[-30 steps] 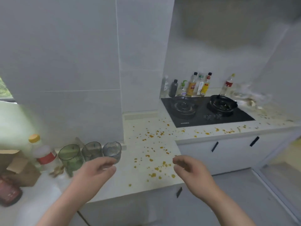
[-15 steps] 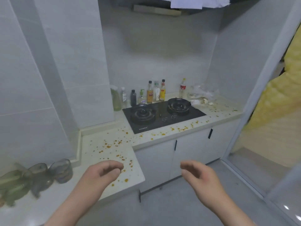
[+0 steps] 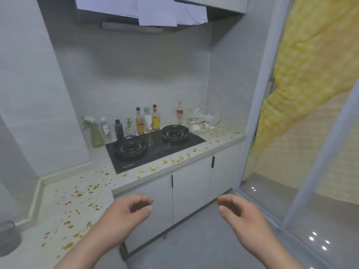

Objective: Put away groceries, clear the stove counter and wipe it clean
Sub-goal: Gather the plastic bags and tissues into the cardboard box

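Note:
A black two-burner stove is set into a pale L-shaped counter spattered with orange-brown stains. Behind the stove stands a row of bottles: a green spray bottle, a clear bottle, a dark bottle, a soap pump, sauce bottles and a red-labelled bottle. A crumpled plastic bag with food scraps lies at the counter's far right. My left hand and my right hand hover low in front of the cabinets, fingers loosely curled, holding nothing.
White cabinet doors with dark handles sit under the counter. A range hood with white paper sheets hangs above. A glass sliding door frame and a yellow patterned cloth are on the right. A grey cup stands at far left.
The view has swung right and closer to the stove; the cups and bottle at the left have slid almost out of sight. Both hands stay empty in front of me.

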The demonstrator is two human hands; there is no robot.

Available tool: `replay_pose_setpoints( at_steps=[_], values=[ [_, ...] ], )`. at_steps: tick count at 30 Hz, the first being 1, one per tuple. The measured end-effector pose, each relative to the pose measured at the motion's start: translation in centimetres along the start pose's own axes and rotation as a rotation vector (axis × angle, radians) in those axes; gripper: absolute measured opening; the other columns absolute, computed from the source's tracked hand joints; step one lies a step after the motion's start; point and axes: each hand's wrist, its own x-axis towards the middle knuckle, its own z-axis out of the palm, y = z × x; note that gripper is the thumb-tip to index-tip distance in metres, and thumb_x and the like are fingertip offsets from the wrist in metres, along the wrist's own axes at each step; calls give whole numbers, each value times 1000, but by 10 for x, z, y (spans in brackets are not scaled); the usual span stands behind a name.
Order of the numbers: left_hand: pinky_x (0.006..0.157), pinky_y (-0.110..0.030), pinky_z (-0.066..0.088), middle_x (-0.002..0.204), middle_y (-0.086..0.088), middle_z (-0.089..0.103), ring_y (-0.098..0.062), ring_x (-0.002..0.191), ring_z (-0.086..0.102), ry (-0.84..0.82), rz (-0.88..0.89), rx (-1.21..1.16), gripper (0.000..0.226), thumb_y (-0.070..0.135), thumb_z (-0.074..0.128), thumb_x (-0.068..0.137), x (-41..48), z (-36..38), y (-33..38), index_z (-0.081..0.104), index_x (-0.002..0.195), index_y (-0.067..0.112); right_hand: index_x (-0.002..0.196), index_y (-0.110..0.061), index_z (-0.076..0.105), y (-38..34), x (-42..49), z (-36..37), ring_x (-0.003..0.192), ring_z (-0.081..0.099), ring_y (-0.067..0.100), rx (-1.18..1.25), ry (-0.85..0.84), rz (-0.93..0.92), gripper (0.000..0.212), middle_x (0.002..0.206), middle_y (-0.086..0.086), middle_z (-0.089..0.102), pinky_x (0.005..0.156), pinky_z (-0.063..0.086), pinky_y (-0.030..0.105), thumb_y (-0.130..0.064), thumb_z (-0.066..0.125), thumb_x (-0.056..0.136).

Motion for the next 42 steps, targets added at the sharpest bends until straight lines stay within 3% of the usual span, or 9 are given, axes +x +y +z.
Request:
replay_pose_setpoints(
  at_steps=[6, 11, 19, 22, 26, 33, 42],
  values=[
    [88, -22, 46, 93, 27, 69, 9, 90, 63, -20, 28, 72, 16, 22, 69, 84, 53, 23, 10, 71, 89, 36, 90, -31, 68, 18, 30, -36, 88, 64, -9, -14, 49, 34, 22, 90, -27, 70, 78, 45, 12, -9, 67, 87],
    [76, -11, 42, 96, 18, 69, 5, 92, 62, -13, 56, 110, 16, 18, 70, 83, 117, 47, 8, 70, 96, 28, 86, -38, 65, 36, 81, -59, 87, 64, -7, -85, 86, 51, 25, 91, -16, 71, 78, 46, 12, -13, 67, 87],
    [76, -16, 44, 93, 18, 69, 4, 89, 63, -18, 40, 121, 17, 18, 71, 82, 244, 71, 5, 68, 88, 34, 88, -39, 64, 48, 202, -79, 86, 64, -8, -182, 70, 84, 23, 92, -17, 71, 78, 47, 14, -16, 66, 88],
    [80, -21, 47, 86, 22, 70, 8, 83, 63, -37, 34, 122, 16, 18, 71, 82, 285, 78, 13, 69, 86, 34, 88, -37, 65, 50, 240, -91, 82, 64, -6, -184, 101, 91, 22, 90, -12, 72, 71, 47, 9, -16, 67, 87],
    [78, -14, 44, 94, 21, 68, 10, 87, 61, -50, 40, 114, 15, 20, 70, 83, 327, 88, 26, 69, 93, 31, 89, -35, 64, 51, 274, -103, 72, 61, 1, -166, 112, 95, 22, 90, -1, 72, 64, 45, 8, -14, 66, 88],
    [85, -22, 47, 96, 18, 70, 7, 88, 64, -71, 39, 74, 16, 22, 70, 82, 394, 114, 49, 69, 92, 34, 92, -36, 64, 69, 342, -127, 80, 63, 1, -178, 99, 117, 19, 93, -5, 71, 66, 46, 7, -17, 66, 89],
    [79, -20, 49, 90, 21, 70, 11, 81, 62, -27, -9, 142, 13, 29, 67, 84, 480, 169, 88, 66, 88, 41, 101, -42, 59, 100, 465, -174, 93, 57, -9, -284, -26, 67, 17, 105, -19, 61, 71, 42, 7, -29, 61, 91]
  ],
)
